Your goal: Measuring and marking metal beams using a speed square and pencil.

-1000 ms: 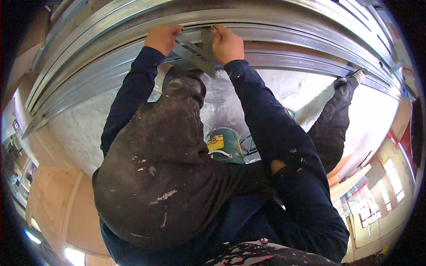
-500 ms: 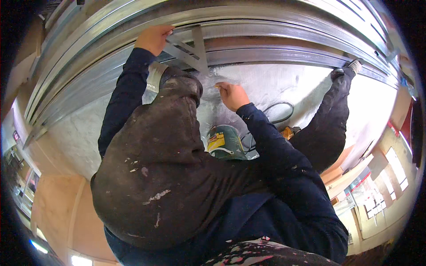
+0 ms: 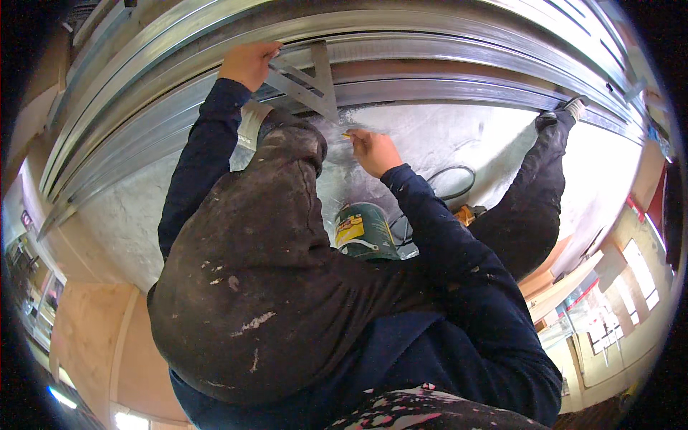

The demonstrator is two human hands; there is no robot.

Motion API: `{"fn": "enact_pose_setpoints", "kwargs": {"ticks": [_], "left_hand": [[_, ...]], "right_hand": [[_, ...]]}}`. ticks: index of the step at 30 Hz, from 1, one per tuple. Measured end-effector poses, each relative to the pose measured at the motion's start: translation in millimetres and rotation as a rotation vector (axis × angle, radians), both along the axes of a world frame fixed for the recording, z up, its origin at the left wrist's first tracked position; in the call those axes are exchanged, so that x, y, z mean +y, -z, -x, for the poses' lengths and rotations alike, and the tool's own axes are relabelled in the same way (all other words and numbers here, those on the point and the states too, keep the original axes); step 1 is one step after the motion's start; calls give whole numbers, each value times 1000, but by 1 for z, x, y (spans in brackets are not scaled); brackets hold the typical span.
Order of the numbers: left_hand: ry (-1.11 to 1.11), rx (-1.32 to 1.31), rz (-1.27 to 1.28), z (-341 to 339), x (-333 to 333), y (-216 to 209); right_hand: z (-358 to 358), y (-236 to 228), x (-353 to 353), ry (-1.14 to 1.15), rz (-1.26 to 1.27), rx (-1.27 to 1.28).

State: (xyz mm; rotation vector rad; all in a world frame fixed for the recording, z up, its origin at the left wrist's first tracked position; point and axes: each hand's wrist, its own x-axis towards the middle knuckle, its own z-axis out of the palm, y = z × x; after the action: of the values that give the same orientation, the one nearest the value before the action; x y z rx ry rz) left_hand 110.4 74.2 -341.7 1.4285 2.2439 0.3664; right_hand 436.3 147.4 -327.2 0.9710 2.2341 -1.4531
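My left hand (image 3: pixel 247 66) is closed at the left corner of a flat grey metal triangular square (image 3: pixel 324 80), its fingertips by the long metal channels (image 3: pixel 408 49). The square lies across the nearer channels, with one corner pointing toward me. To the right and nearer, my right hand (image 3: pixel 377 153) pinches a thin yellow pencil (image 3: pixel 347 135), whose tip points left toward the square's near corner. Most of the pencil is hidden in the fingers. The pencil tip is apart from the square, over the grey floor (image 3: pixel 444 132).
A dark green tub (image 3: pixel 365 228) with a yellow label stands between my legs. Beside it lie a black cable (image 3: pixel 466 183) and a partly hidden orange tool (image 3: pixel 467 213). My shoes (image 3: pixel 573 107) rest near the channels. Wooden panels (image 3: pixel 93 322) stand at the left.
The pencil tip in my right hand has shifted slightly up and left. My left hand and the square stay where they were.
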Motion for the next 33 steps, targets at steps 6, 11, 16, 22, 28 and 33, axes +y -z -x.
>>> {"fn": "enact_pose_setpoints", "kwargs": {"ticks": [6, 11, 16, 22, 28, 33], "left_hand": [[13, -32, -65, 1, -4, 6], [-32, -25, -42, -2, -5, 5], [-1, 15, -118, -2, -6, 8], [-73, -34, -73, -9, 2, 2], [-45, 12, -121, -6, -5, -1], [-49, 38, -19, -7, -6, -4]], "right_hand": [[29, -10, 15, 207, -20, 84], [75, -18, 30, 288, -311, 353], [103, -3, 36, 318, -395, 387], [125, 1, 54, 266, -474, 327], [77, -5, 32, 166, -340, 277], [103, -9, 47, 309, -428, 322]]}}
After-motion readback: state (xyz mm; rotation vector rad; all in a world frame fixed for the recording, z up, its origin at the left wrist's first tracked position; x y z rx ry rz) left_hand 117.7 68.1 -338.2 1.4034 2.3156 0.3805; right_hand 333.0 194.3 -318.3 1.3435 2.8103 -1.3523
